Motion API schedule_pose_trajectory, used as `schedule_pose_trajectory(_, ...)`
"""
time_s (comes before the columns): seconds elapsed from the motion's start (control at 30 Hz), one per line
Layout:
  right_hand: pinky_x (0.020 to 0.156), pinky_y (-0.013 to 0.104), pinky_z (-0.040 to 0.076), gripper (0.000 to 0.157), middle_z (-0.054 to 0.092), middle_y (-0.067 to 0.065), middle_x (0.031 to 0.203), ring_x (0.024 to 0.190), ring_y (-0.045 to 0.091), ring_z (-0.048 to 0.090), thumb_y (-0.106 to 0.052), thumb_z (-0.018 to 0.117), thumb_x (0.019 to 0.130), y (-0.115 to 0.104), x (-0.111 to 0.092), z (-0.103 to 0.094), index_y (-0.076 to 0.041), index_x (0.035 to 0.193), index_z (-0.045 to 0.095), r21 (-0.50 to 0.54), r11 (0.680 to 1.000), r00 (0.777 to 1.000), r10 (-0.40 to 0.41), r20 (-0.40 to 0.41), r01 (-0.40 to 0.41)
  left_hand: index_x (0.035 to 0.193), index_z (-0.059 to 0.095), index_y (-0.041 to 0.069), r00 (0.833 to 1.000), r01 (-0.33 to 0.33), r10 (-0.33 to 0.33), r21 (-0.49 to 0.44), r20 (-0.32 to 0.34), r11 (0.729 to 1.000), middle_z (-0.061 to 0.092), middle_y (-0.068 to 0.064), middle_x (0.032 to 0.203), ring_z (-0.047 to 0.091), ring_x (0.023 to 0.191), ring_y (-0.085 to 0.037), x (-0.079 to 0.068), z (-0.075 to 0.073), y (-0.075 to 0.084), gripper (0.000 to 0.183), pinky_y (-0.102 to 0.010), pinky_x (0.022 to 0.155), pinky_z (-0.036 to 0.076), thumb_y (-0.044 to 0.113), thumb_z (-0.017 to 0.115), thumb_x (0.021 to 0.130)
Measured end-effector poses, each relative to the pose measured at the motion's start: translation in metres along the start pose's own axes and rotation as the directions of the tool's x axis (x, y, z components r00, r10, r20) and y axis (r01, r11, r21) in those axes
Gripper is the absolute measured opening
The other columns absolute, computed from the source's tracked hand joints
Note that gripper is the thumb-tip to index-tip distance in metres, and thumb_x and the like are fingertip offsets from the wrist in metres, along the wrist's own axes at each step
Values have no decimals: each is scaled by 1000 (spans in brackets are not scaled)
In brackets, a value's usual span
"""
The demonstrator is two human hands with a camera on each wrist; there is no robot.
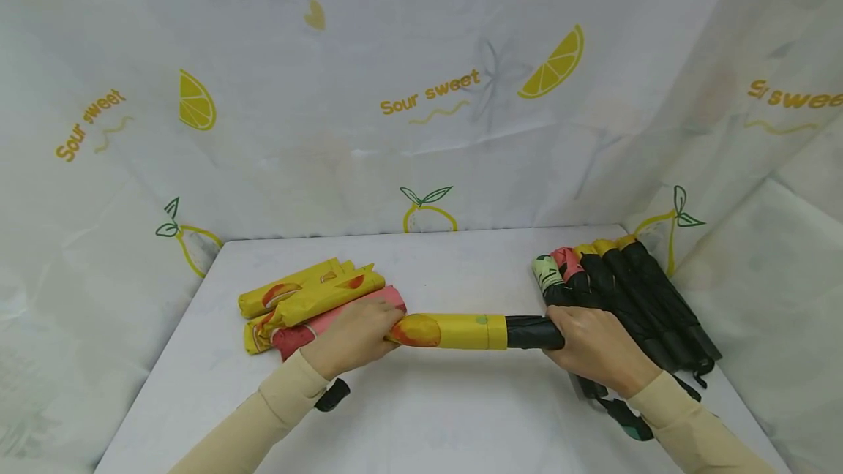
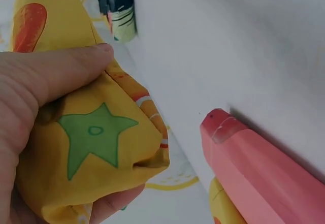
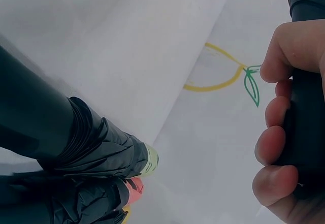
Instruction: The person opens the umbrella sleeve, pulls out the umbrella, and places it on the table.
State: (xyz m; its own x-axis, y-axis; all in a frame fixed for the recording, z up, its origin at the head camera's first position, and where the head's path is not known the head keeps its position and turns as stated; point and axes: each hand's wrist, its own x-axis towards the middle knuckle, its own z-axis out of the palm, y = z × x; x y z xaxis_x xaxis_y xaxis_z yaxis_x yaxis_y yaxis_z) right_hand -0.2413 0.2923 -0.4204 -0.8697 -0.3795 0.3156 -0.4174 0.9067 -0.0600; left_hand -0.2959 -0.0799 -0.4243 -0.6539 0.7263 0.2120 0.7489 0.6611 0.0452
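Note:
A folded umbrella (image 1: pixel 535 332), black at its right end and covered by a yellow fruit-print sleeve (image 1: pixel 461 330), is held level between both hands above the white table. My left hand (image 1: pixel 356 335) grips the sleeve's left end; in the left wrist view its thumb lies across yellow fabric with a green star. My right hand (image 1: pixel 596 342) grips the black end, fingers curled round it in the right wrist view. Behind my left hand lie several yellow sleeves (image 1: pixel 329 298) and a pink one (image 1: pixel 391 297). Near my right hand several black folded umbrellas (image 1: pixel 652 298) lie side by side, with green, pink or yellow tips.
The white table (image 1: pixel 454 415) reaches back to a hanging white cloth (image 1: pixel 296 130) printed with lemons and lettering. Cloth also closes off both sides. A small black cylindrical end (image 1: pixel 332 395) shows below my left wrist. Dark straps (image 1: pixel 622 415) lie below my right hand.

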Motion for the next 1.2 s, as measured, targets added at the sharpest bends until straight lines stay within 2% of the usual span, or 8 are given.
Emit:
schedule_pose_trajectory(0.3,53,24,47,34,57,-9,66,58,5,45,-18,92,67,0,-1,0,-12,82,62,-1,1000,999,-15,-28,15,93,77,16,1000,-10,10,6,-20,1000,70,7,82,55,74,-9,-1,-3,-1,19,-28,72,56,28,86,81)
schedule_pose_trajectory(0.67,54,25,50,36,59,-6,67,58,6,45,-20,92,67,1,-1,-3,-10,85,63,-23,1000,1000,-3,-7,3,98,74,17,998,-21,20,-4,-51,1000,71,7,87,58,75,-7,-4,-4,-7,22,-26,72,57,28,85,83)
schedule_pose_trajectory(0.83,54,24,49,36,58,-7,66,58,6,45,-21,93,67,2,-2,-3,-11,84,62,-28,1000,1000,-9,-12,9,93,72,18,999,-18,17,-10,-44,1000,69,8,84,53,73,-8,-5,-5,-8,19,-24,69,55,27,84,83)
schedule_pose_trajectory(1.2,54,25,49,36,58,-7,66,57,6,45,-20,93,66,3,-1,-5,-10,84,63,-23,1000,1000,5,-11,-5,98,71,15,1000,17,-17,-14,-14,1000,69,6,89,56,79,-10,-8,-9,-10,18,-27,73,57,20,82,84)
